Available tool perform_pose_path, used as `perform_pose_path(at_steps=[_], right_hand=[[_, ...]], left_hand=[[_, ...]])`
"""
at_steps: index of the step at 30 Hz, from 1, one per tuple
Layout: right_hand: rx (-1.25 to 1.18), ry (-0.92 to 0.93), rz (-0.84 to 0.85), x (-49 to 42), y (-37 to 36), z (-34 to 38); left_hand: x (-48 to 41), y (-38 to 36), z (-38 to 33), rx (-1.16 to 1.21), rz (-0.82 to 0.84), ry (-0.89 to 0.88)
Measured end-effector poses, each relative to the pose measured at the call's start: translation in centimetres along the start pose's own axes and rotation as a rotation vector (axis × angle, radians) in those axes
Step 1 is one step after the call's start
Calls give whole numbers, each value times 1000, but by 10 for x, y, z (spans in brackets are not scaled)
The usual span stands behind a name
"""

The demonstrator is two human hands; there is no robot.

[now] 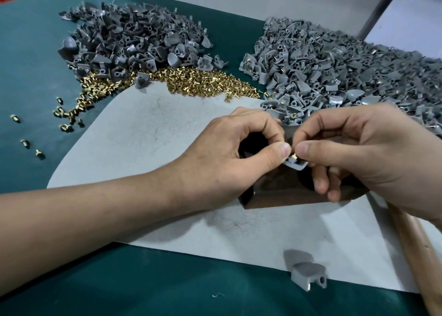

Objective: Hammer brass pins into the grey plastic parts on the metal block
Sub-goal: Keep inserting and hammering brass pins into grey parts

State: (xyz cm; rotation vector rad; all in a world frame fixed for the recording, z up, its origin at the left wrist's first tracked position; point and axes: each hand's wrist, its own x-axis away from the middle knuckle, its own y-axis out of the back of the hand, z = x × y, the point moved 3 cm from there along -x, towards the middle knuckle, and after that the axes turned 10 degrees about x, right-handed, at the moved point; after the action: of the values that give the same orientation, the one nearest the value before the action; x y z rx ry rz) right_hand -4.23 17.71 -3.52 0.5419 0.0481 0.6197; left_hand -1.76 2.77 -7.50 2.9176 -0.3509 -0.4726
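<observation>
Seating brass pin (294,154) on metal block (282,197).
Left hand (239,155) is pinching grey plastic part (295,164), right hand (363,153) pinching pin; best stood square before hammering.

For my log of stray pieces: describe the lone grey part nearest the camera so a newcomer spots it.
Find the pale sheet on the green mat. Follow its near edge to below the metal block: the grey part lies across that edge. Unlike the heaped parts behind, it lies alone.

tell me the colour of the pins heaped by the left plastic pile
The pins are shiny brass gold; head view.
</observation>
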Motion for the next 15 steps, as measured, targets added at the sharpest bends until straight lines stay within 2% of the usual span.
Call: perform_pose_path(at_steps=[5,15], right_hand=[[-59,51,-74,-1,1,-4],[5,60,-48,-1,1,-5]], left_hand=[[1,0,0,4,5,1],[0,0,0,-9,1,-4]])
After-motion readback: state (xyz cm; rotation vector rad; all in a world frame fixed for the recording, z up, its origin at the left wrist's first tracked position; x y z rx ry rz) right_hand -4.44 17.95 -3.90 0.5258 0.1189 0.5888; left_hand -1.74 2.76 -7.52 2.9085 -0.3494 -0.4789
